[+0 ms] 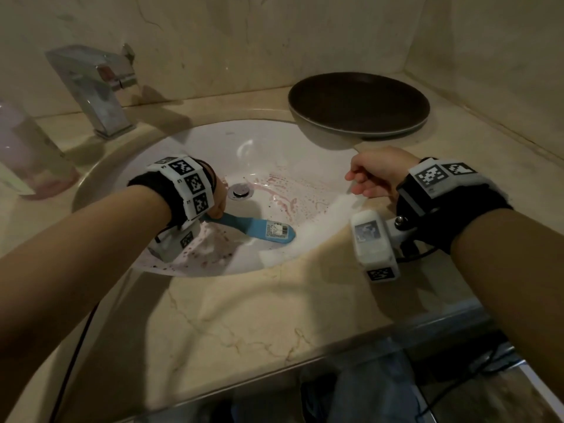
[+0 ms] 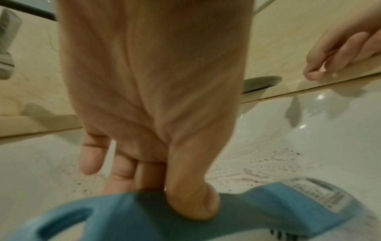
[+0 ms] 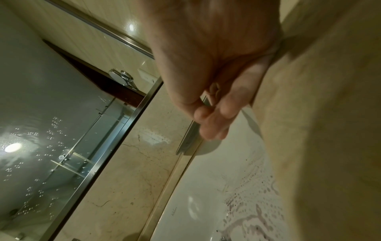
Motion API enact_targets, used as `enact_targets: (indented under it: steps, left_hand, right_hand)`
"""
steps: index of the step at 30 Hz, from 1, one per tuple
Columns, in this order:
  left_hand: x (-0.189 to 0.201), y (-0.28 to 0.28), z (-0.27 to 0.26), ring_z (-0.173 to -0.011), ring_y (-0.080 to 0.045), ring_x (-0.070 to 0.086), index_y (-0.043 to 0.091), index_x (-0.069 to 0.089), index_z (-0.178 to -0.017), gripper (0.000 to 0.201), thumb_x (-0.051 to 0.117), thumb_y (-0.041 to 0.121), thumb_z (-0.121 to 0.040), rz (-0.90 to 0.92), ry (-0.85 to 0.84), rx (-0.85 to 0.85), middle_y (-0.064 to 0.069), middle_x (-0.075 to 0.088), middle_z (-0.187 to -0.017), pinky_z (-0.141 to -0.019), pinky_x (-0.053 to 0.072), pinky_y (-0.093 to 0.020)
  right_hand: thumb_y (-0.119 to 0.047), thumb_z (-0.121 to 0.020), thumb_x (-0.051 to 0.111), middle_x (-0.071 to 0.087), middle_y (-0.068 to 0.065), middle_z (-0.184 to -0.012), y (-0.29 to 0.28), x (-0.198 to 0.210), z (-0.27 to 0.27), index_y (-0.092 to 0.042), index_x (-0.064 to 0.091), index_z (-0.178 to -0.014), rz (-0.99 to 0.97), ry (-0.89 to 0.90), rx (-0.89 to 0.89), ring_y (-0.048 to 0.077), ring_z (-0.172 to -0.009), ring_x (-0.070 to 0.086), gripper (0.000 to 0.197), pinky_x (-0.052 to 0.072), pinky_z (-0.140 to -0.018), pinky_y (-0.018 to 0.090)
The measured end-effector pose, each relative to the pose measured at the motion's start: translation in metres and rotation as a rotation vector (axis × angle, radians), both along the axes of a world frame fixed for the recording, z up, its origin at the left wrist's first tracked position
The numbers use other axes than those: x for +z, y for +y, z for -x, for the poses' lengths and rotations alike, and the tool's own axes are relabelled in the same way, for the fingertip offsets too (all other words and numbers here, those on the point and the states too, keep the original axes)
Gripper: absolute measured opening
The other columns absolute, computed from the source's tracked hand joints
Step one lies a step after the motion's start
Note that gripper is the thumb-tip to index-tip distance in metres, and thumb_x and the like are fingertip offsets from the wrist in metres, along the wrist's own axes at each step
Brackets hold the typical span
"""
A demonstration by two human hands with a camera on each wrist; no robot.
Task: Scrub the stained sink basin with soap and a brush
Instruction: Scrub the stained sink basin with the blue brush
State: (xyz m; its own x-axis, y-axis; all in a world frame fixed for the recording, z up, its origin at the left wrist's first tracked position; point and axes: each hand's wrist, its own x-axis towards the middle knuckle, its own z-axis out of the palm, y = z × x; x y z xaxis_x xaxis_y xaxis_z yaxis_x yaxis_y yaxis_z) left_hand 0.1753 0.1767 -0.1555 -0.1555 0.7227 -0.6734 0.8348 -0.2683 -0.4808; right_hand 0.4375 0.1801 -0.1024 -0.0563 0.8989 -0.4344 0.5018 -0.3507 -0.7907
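— Scrubbing yet? Left hand [image 1: 217, 206] grips the blue brush [image 1: 259, 228] low in the stained basin [image 1: 274, 154].
— Right hand [image 1: 377, 175] hangs relaxed, empty, at the right rim. Next, firm strokes across stains [image 1: 293, 196].

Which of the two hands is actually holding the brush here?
The left hand, down inside the sink basin, grips the blue brush by its handle. The right hand hovers over the basin's right rim, fingers loosely curled, holding nothing.
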Motion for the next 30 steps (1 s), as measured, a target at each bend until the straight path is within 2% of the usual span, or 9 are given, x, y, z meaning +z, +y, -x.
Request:
enact_targets:
  steps: [2, 5, 10, 13, 16, 20, 22, 26, 30]
  left_hand:
    - [0.001, 0.000, 0.007, -0.084, -0.016, 0.048, 0.023, 0.058, -0.095, 0.013, 0.052, 0.034, -0.091, -0.070, 0.031, -0.016, 0.003, 0.056, -0.082, -0.076, 0.049, -0.024]
    - [0.014, -0.011, -0.003, -0.087, -0.013, 0.044, 0.014, 0.061, -0.118, 0.029, 0.054, 0.023, -0.091, -0.136, -0.080, 0.036, -0.007, 0.061, -0.110, -0.055, 0.033, -0.017]
    - [0.026, -0.012, -0.019, -0.064, -0.009, 0.050, 0.011, 0.060, -0.098, 0.024, 0.039, 0.023, -0.098, 0.109, -0.191, 0.174, 0.009, 0.055, -0.068, -0.063, 0.039, -0.016]
    - [0.029, -0.014, -0.023, -0.058, -0.004, 0.048, 0.012, 0.058, -0.094, 0.022, 0.038, 0.022, -0.099, 0.125, -0.240, 0.149, 0.008, 0.055, -0.066, -0.062, 0.042, -0.011]
    - [0.028, -0.012, -0.024, -0.069, -0.012, 0.050, 0.006, 0.061, -0.110, 0.030, 0.038, 0.023, -0.099, 0.134, -0.206, 0.144, -0.005, 0.061, -0.084, -0.081, 0.043, -0.024]
    - [0.023, -0.013, -0.026, -0.078, -0.013, 0.049, 0.005, 0.056, -0.121, 0.036, 0.037, 0.025, -0.099, 0.112, -0.202, 0.160, -0.002, 0.054, -0.095, -0.072, 0.038, -0.020]
    - [0.023, -0.013, -0.023, -0.064, -0.004, 0.049, 0.005, 0.058, -0.116, 0.033, 0.037, 0.024, -0.099, 0.125, -0.229, 0.180, 0.003, 0.058, -0.083, -0.060, 0.038, -0.011]
    - [0.026, -0.014, -0.017, -0.061, -0.002, 0.048, 0.015, 0.057, -0.093, 0.022, 0.038, 0.023, -0.099, 0.111, -0.299, 0.210, 0.011, 0.056, -0.069, -0.059, 0.039, -0.006]
    - [0.034, -0.022, -0.016, -0.064, -0.006, 0.049, 0.017, 0.056, -0.077, 0.027, 0.039, 0.021, -0.098, 0.149, -0.339, 0.255, 0.007, 0.056, -0.069, -0.083, 0.039, -0.021]
  right_hand:
    - [-0.012, -0.094, 0.041, 0.050, -0.003, -0.039, 0.001, 0.000, 0.000, -0.008, 0.054, -0.073, -0.002, 0.007, -0.013, 0.002, -0.024, 0.050, 0.025, 0.035, -0.028, 0.009]
    - [-0.012, -0.095, 0.040, 0.053, -0.004, -0.036, 0.001, 0.000, 0.000, -0.007, 0.054, -0.074, 0.008, 0.011, -0.024, 0.003, -0.027, 0.053, 0.025, 0.036, -0.028, 0.009]
    - [-0.012, -0.095, 0.040, 0.054, -0.002, -0.038, 0.000, 0.001, -0.002, -0.007, 0.054, -0.075, 0.015, 0.024, -0.025, 0.003, -0.028, 0.055, 0.025, 0.037, -0.028, 0.010]
    - [-0.011, -0.096, 0.038, 0.054, 0.000, -0.050, -0.001, 0.002, -0.001, -0.007, 0.052, -0.074, 0.019, 0.026, -0.021, 0.003, -0.027, 0.054, 0.026, 0.037, -0.027, 0.009]
    - [-0.010, -0.097, 0.036, 0.054, -0.001, -0.034, -0.001, 0.004, -0.001, -0.004, 0.052, -0.074, 0.052, 0.032, -0.012, 0.006, -0.028, 0.056, 0.028, 0.037, -0.027, 0.009]
    - [-0.009, -0.097, 0.036, 0.062, 0.003, -0.039, 0.002, 0.006, -0.002, -0.001, 0.055, -0.075, 0.102, 0.033, 0.019, 0.008, -0.032, 0.060, 0.031, 0.040, -0.028, 0.011]
    - [-0.010, -0.097, 0.037, 0.063, 0.005, -0.041, 0.003, 0.007, -0.003, -0.001, 0.056, -0.076, 0.114, 0.033, 0.025, 0.008, -0.033, 0.060, 0.030, 0.041, -0.028, 0.012]
    - [-0.009, -0.097, 0.037, 0.063, 0.006, -0.041, 0.004, 0.008, -0.004, -0.001, 0.056, -0.077, 0.123, 0.031, 0.028, 0.009, -0.033, 0.060, 0.029, 0.042, -0.029, 0.012]
    - [-0.010, -0.097, 0.038, 0.064, 0.005, -0.043, 0.004, 0.007, -0.004, -0.002, 0.056, -0.078, 0.122, 0.034, 0.024, 0.009, -0.035, 0.062, 0.028, 0.046, -0.033, 0.012]
